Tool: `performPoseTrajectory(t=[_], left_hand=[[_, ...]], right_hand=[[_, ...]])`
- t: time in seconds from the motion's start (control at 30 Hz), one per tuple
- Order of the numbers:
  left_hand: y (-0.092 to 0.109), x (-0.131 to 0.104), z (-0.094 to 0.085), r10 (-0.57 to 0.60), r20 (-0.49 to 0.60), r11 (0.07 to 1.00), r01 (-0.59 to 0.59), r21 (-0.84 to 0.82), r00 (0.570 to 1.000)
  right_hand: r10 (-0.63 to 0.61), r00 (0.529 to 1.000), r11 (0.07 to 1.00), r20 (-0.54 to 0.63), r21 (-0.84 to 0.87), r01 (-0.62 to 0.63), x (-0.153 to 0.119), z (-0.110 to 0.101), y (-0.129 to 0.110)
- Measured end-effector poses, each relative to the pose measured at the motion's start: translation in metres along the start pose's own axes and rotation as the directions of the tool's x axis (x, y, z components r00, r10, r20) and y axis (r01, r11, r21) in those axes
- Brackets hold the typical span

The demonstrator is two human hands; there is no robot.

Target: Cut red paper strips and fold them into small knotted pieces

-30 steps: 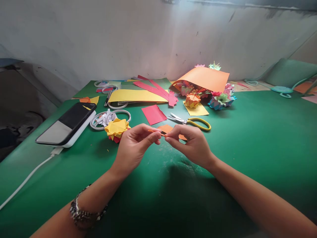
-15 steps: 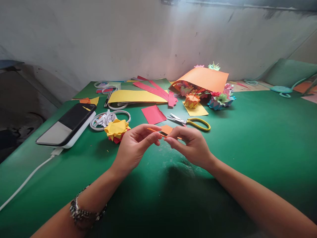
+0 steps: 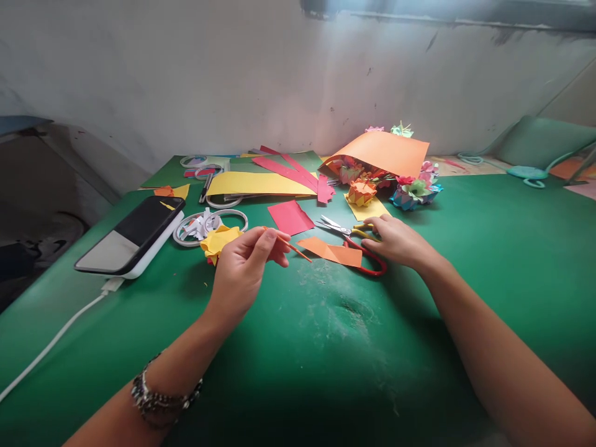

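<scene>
Between the thumb and fingers of my left hand [image 3: 246, 267] is a thin rolled orange paper stick [image 3: 298, 249], its free end slanting down to the right. My right hand [image 3: 398, 241] has its fingers on the yellow handle of the scissors [image 3: 345, 231], which lie on the table with blades apart; their other handle is red. A creased orange paper piece [image 3: 333, 251] partly covers that red handle. Behind my left hand, partly hidden by it, is a yellow paper flower [image 3: 218, 241]. A red paper square [image 3: 291, 217] lies behind the orange piece.
On the green table [image 3: 288, 360] are a power bank with a phone [image 3: 130, 236] at left, tape rolls [image 3: 228, 214], a yellow sheet [image 3: 261, 184] and red strips [image 3: 288, 174]. At back right, an orange sheet [image 3: 382, 152] rests over paper flowers [image 3: 414, 191].
My right hand has let go of the orange stick and moved right onto the scissors' handle. My left hand still holds the stick, now tilted down more.
</scene>
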State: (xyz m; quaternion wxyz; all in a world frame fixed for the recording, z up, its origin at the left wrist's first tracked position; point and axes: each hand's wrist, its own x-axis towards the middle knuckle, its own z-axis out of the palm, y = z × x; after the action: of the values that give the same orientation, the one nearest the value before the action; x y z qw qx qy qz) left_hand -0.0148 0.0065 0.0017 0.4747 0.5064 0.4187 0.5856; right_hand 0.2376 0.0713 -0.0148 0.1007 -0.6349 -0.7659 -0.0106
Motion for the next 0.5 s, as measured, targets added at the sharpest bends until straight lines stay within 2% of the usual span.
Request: performPoseTrajectory(t=[0.1, 0.17, 0.33, 0.43, 0.5], left_hand=[[0.001, 0.001, -0.001, 0.015, -0.037, 1.0, -0.014, 0.004, 0.999], [0.001, 0.003, -0.001, 0.015, -0.069, 1.0, -0.017, -0.02, 0.998], [0.001, 0.006, -0.001, 0.021, -0.085, 0.998, -0.025, -0.052, 0.996], [0.001, 0.006, -0.001, 0.038, -0.081, 0.999, -0.04, -0.02, 0.996], [0.0, 0.006, -0.001, 0.053, -0.073, 0.999, -0.054, -0.007, 0.996]], right_hand=[[0.064, 0.998, 0.998, 0.028, 0.003, -0.064, -0.002, -0.003, 0.0], [0.091, 0.991, 0.995, 0.101, 0.022, -0.094, -0.006, -0.008, -0.004], [-0.003, 0.982, 1.0, 0.188, 0.022, -0.002, -0.012, -0.013, -0.012], [0.01, 0.972, 1.0, 0.234, -0.027, -0.004, -0.011, -0.013, -0.016], [0.017, 0.975, 0.998, 0.222, -0.056, -0.005, -0.01, -0.013, -0.017]])
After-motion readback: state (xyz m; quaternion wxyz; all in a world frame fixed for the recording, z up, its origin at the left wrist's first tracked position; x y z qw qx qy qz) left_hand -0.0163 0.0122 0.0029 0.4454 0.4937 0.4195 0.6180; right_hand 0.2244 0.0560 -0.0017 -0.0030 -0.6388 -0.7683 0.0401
